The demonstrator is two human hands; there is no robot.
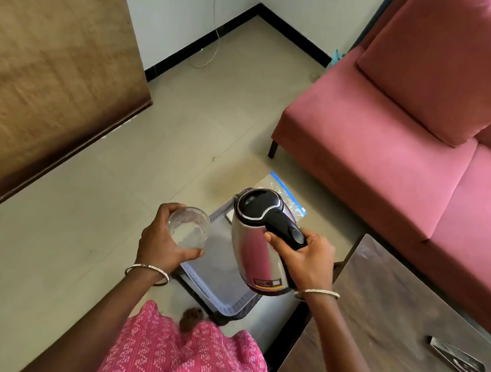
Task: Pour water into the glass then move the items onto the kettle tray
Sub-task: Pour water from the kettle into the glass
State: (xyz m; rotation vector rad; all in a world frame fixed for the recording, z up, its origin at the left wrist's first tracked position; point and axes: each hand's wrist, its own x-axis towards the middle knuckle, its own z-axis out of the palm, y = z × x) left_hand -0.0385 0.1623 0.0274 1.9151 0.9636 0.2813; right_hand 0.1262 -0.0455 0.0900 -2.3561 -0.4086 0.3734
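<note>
While the left hand (158, 242) curls round the glass (189, 228) and the right hand (306, 262) grips the kettle (253, 246), both held above the tray (218, 292), a hasty tilt could send water past the glass's rim onto the floor (67, 220).

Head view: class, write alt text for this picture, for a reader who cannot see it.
A person's right hand grips a steel kettle by its black handle, beside a glass held in the left hand, both above a white tray. A pink sofa stands behind.
</note>
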